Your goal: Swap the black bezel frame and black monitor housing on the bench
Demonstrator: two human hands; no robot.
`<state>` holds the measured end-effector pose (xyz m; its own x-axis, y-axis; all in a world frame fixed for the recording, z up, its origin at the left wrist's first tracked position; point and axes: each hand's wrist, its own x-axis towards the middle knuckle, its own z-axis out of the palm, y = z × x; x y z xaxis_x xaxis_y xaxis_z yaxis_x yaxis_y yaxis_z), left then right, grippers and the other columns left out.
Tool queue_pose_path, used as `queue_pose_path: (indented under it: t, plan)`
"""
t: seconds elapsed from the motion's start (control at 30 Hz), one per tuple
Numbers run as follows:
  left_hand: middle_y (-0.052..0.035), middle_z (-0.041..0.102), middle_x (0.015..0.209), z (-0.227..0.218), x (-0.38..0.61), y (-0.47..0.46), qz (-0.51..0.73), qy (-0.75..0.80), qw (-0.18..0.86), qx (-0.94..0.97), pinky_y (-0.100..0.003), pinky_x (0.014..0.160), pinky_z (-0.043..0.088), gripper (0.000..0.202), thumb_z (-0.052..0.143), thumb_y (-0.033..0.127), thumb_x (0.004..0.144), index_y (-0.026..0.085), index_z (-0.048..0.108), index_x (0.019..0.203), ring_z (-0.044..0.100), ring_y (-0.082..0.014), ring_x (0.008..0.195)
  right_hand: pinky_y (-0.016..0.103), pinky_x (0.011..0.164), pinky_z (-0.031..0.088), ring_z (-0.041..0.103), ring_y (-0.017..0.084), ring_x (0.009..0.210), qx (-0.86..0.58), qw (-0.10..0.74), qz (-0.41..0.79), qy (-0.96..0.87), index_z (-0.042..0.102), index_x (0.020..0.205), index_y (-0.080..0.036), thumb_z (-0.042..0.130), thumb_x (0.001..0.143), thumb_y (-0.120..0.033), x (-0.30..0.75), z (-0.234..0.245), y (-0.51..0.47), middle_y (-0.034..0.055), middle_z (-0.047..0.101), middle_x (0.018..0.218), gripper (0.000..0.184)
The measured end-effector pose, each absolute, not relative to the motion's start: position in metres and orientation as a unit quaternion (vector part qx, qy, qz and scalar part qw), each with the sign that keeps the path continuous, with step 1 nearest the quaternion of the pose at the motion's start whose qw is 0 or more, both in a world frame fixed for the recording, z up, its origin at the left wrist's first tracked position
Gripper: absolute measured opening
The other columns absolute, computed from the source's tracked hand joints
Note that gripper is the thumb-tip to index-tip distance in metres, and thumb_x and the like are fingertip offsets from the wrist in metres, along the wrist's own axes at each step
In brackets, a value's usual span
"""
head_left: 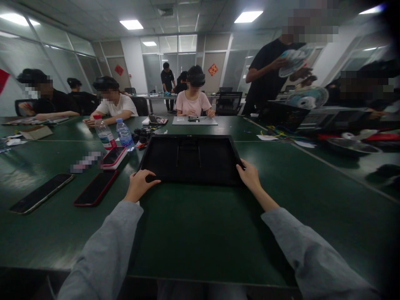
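A black rectangular monitor casing with a raised rim lies on the green table in front of me. Two thin upright lines and a small block show at the middle of its inner face. My left hand pinches the near left corner, the thumb along the front rim and the fingers at the side. On the opposite side, my right hand grips the right edge near the front corner. Whether the casing's underside touches the table all over cannot be made out.
Left of the casing lie a red-edged phone, a pink-cased phone and a dark phone. Two water bottles stand behind them. A metal pan and cables are at right. Across the table sits a person.
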<state>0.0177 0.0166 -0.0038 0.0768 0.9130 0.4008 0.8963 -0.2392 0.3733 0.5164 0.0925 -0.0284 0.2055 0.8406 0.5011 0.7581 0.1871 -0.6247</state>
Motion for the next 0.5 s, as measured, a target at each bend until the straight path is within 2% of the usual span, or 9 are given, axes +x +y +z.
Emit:
queue_pose_path:
  t: [0.1,0.2,0.3,0.37,0.5]
  plan:
    - [-0.0066,0.067,0.122,-0.007,0.015,0.020,0.311,0.612,0.004,0.728,-0.051,0.105,0.041,0.036,0.071,0.058,0.080,0.028,0.072,0.100,0.058,-0.0297,0.120,0.050,0.103,0.048,0.062,0.031,0.119,-0.631,0.454,0.065,-0.626,0.061,0.132,-0.011,0.050,0.088,-0.040,0.519,-0.031,0.093,0.0173,0.066,0.128,0.054]
    - [-0.0112,0.053,0.143,-0.012,0.012,0.025,0.375,0.625,-0.033,0.684,-0.053,0.106,0.042,0.045,0.071,0.054,0.081,0.026,0.068,0.117,0.051,-0.0330,0.131,0.049,0.102,0.049,0.063,0.032,0.118,-0.645,0.466,0.084,-0.600,0.060,0.132,-0.011,0.055,0.085,-0.040,0.518,-0.036,0.090,0.0187,0.066,0.127,0.056]
    - [-0.0158,0.041,0.153,-0.019,0.005,0.032,0.427,0.643,-0.044,0.634,-0.054,0.111,0.040,0.055,0.070,0.049,0.083,0.022,0.060,0.131,0.046,-0.0347,0.137,0.049,0.101,0.050,0.064,0.031,0.116,-0.656,0.466,0.104,-0.584,0.058,0.132,-0.012,0.057,0.082,-0.038,0.516,-0.041,0.085,0.0182,0.067,0.125,0.056]
    - [-0.0183,0.044,0.151,-0.023,0.000,0.036,0.443,0.650,-0.014,0.617,-0.052,0.112,0.041,0.056,0.066,0.044,0.087,0.018,0.056,0.135,0.045,-0.0334,0.138,0.049,0.102,0.049,0.063,0.031,0.117,-0.655,0.463,0.101,-0.588,0.058,0.131,-0.013,0.055,0.081,-0.033,0.516,-0.045,0.084,0.0172,0.066,0.126,0.054]
    - [-0.0185,0.058,0.138,-0.028,-0.007,0.043,0.448,0.665,0.065,0.595,-0.049,0.110,0.043,0.055,0.062,0.039,0.089,0.015,0.053,0.138,0.057,-0.0301,0.128,0.050,0.104,0.047,0.063,0.030,0.118,-0.650,0.456,0.085,-0.602,0.059,0.129,-0.015,0.051,0.082,-0.030,0.521,-0.049,0.087,0.0163,0.066,0.127,0.050]
